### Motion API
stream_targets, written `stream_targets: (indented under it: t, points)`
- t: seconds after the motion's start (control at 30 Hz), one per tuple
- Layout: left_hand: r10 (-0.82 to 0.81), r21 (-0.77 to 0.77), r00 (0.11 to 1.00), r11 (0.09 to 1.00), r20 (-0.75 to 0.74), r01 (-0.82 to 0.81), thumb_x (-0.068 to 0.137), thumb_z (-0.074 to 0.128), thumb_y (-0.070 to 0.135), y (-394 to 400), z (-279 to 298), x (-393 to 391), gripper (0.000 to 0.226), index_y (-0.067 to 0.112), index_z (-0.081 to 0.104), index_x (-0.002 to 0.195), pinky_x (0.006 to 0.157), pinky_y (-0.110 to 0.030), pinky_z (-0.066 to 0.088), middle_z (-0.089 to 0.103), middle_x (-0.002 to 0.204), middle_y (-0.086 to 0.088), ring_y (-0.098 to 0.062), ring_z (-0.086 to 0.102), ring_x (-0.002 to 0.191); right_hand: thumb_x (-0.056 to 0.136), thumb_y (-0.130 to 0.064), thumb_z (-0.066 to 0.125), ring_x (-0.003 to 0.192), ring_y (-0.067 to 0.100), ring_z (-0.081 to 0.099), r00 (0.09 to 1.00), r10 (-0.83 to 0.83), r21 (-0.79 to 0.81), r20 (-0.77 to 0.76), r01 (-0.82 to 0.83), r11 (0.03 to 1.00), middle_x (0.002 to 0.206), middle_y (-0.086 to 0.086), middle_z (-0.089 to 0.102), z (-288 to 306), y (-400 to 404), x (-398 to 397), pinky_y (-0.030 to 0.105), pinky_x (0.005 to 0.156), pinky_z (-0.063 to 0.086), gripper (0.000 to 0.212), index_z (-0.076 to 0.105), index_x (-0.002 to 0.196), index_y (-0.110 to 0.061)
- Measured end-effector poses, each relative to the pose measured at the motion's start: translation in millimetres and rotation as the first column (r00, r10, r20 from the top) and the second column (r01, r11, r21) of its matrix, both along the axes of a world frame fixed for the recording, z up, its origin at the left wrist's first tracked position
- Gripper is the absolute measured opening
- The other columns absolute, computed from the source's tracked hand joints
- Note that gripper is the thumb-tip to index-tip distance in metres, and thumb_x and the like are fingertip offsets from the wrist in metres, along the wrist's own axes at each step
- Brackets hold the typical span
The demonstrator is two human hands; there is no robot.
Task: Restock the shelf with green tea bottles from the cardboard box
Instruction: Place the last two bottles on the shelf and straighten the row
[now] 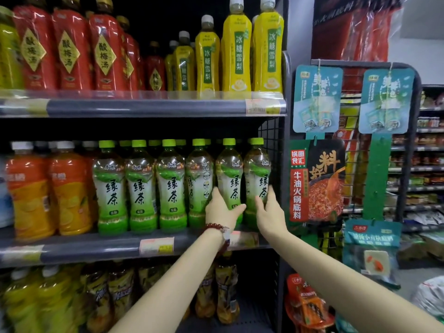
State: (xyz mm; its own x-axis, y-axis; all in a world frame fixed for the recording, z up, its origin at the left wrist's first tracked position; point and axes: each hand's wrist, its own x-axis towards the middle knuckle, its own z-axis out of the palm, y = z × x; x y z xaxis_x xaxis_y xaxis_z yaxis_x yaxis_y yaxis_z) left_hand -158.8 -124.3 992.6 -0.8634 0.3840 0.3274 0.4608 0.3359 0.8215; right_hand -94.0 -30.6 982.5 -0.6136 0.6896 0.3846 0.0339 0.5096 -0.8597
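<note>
Head view puts us in front of a drinks shelf [96, 248], both our bare arms stretched toward its middle tier. Our left hand [222, 209], with a red bead bracelet [217, 228] on the wrist, wraps the lower part of the second green tea bottle from the right end [229, 174]: the thumb curls across its front and the fingers pass round its left side. Our right hand [269, 207] grips the green tea bottle at the right end of the row [257, 174], the thumb lying on its front and the fingers reaching up along its right flank. Both bottles stand upright at the front edge of that tier, just beside the wire end panel [271, 131].

To their left four more green tea bottles [141, 188] line the front edge with green caps up, others behind them. Past these, toward the left end of the tier, stand orange drink bottles [69, 188]. On the tier above we see red-wrapped bottles [72, 49] on the left and yellow pear drink bottles [236, 51] on the right. The tier below carries dark amber and yellow bottles, blurred. Right of the shelf, a rack [418, 140] holds hanging sauce packets [317, 181].
</note>
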Motion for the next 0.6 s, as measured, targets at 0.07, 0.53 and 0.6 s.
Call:
stream_targets:
  t: [0.07, 0.53, 0.6]
  points:
    - [0.048, 0.053, 0.999, 0.997, 0.012, -0.049, 0.086, 0.064, 0.032, 4.5, -0.2, -0.1, 0.079, 0.006, 0.02, 0.146, 0.111, -0.039, 0.031, 0.036, 0.149, -0.014, -0.029, 0.033, 0.138, 0.102, -0.026, 0.04, 0.143, 0.025, 0.03, 1.0, 0.003, 0.007, 0.003, -0.003, 1.0, 0.156, 0.007, 0.03, 0.5, 2.8, 2.0, 0.036, 0.114, 0.026, 0.059, 0.014, 0.153, -0.014]
    - [-0.157, -0.055, 0.986, 0.986, 0.052, 0.16, 0.094, 0.05, 0.03, -3.1, -2.6, -31.0, 0.061, 0.007, 0.027, 0.145, 0.114, -0.041, 0.032, 0.039, 0.148, -0.01, -0.026, 0.04, 0.135, 0.099, -0.03, 0.047, 0.129, 0.031, 0.047, 0.997, -0.061, 0.054, 0.043, 0.058, 0.997, 0.14, 0.014, 0.051, 2.5, 3.4, 8.2, 0.035, 0.101, 0.039, 0.057, 0.027, 0.148, -0.007]
    - [-0.084, -0.1, 0.996, 0.992, -0.023, 0.081, 0.096, 0.046, 0.032, -1.8, -6.9, -24.7, 0.061, 0.006, 0.024, 0.146, 0.111, -0.039, 0.034, 0.038, 0.148, -0.013, -0.028, 0.04, 0.135, 0.098, -0.033, 0.049, 0.125, 0.031, 0.049, 0.995, -0.077, 0.082, 0.06, 0.072, 0.994, 0.136, 0.016, 0.053, 2.1, 4.7, 11.3, 0.033, 0.094, 0.041, 0.057, 0.032, 0.146, -0.006]
